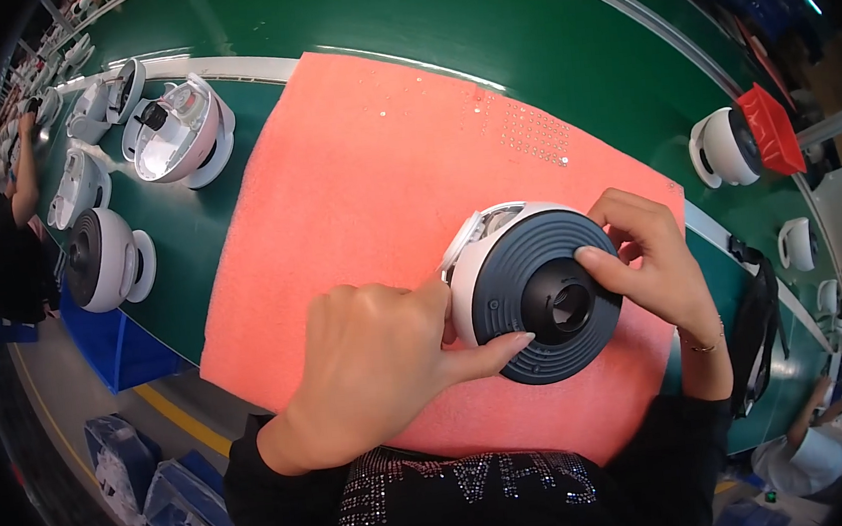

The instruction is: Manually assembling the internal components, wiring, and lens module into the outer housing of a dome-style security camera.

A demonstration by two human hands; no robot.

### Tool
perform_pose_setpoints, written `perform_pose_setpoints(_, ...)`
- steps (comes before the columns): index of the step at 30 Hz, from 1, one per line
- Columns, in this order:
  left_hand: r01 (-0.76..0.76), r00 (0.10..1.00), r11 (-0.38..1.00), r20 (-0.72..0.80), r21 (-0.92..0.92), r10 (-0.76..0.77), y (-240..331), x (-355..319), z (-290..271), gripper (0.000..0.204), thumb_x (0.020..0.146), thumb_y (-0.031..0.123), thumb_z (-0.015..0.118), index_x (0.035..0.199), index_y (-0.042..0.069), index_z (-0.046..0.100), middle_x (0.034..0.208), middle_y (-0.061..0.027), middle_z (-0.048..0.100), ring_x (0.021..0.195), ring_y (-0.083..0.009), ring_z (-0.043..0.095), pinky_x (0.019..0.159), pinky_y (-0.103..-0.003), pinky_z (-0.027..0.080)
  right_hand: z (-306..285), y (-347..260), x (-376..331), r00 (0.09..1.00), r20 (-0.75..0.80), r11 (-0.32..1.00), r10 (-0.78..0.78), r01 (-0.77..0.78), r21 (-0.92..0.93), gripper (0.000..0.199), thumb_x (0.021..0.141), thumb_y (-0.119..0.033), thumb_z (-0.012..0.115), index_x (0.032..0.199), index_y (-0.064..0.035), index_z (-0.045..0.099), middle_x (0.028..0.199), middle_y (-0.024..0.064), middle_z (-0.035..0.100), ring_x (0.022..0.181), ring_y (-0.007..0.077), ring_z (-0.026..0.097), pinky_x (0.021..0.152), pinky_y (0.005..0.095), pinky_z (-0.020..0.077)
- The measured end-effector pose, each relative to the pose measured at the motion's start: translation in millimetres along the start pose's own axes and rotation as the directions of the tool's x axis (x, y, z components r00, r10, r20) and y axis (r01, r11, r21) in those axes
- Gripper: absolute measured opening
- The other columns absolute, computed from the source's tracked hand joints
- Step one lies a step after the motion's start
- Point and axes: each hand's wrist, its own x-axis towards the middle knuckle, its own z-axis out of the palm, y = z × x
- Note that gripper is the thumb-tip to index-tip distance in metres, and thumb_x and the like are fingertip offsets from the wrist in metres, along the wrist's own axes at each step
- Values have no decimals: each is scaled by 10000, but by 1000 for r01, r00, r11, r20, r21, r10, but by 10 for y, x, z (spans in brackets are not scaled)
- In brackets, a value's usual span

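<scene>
Between my two hands is a round white housing (463, 304) with a dark grey, concentrically ribbed front plate (502, 276) and a black lens ring (557, 301) in its middle. It looks like a camera or small projector unit, tilted so the ring faces me. My left hand (369, 358) grips its left side, thumb lying across the lower front plate, other fingers curled behind the shell. My right hand (650, 253) grips the upper right edge, thumb on the plate near the ring. A white flap or part (474, 233) stands out at the upper left. Fingertips behind the housing are hidden.
Under the housing lies a pink foam mat (335, 190) with several small screws (535, 138) on it. The green bench (220, 20) carries an opened white housing (179, 134) at left, an assembled unit (105, 259) and, at right, another unit (726, 146) beside a red bin (770, 127). Co-workers sit at both sides.
</scene>
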Motion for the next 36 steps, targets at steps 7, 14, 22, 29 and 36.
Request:
perform_pose_setpoints(7, 52, 997, 999, 59, -11, -51, -16, 35, 19, 498, 627, 513, 704, 493, 62, 542, 383, -49, 471, 326, -199, 495, 339, -303, 371, 22, 5, 208, 978, -44, 950, -202, 185, -251, 305, 828, -257, 559, 709, 23, 537, 626, 114, 483, 541, 202, 473, 501, 306, 357)
perform_pose_setpoints(14, 103, 987, 990, -112, -96, -114, 58, -119, 195, 508, 626, 505, 716, 495, 68, 491, 389, -17, 471, 315, -175, 489, 327, -281, 355, 46, 157, 254, 939, -44, 930, -340, 329, -163, 252, 835, -192, 517, 704, 23, 526, 634, 108, 466, 559, 205, 456, 518, 305, 354)
perform_pose_setpoints(22, 141, 986, 985, -76, -97, -148, 37, -168, 192, 519, 642, 518, 700, 503, 64, 491, 393, -17, 472, 310, -177, 478, 319, -295, 338, 38, 99, 401, 935, 41, 920, -352, 353, -169, 294, 851, -215, 484, 685, 27, 506, 603, 115, 438, 541, 217, 434, 516, 321, 346)
perform_pose_setpoints(29, 208, 975, 966, -48, -155, -218, 61, -166, 222, 528, 637, 533, 695, 503, 62, 500, 378, -27, 453, 311, -196, 476, 326, -313, 358, -37, -10, 577, 921, 200, 906, -334, 372, -201, 335, 865, -217, 460, 635, 25, 435, 556, 124, 385, 523, 228, 405, 508, 342, 328)
perform_pose_setpoints(36, 245, 969, 960, 12, -136, -246, 99, -141, 174, 527, 627, 518, 709, 484, 58, 494, 380, -35, 447, 314, -209, 473, 331, -313, 366, -55, 59, 607, 893, 271, 849, -358, 433, -302, 330, 847, -239, 495, 633, 9, 455, 581, 130, 413, 532, 263, 410, 512, 364, 340)
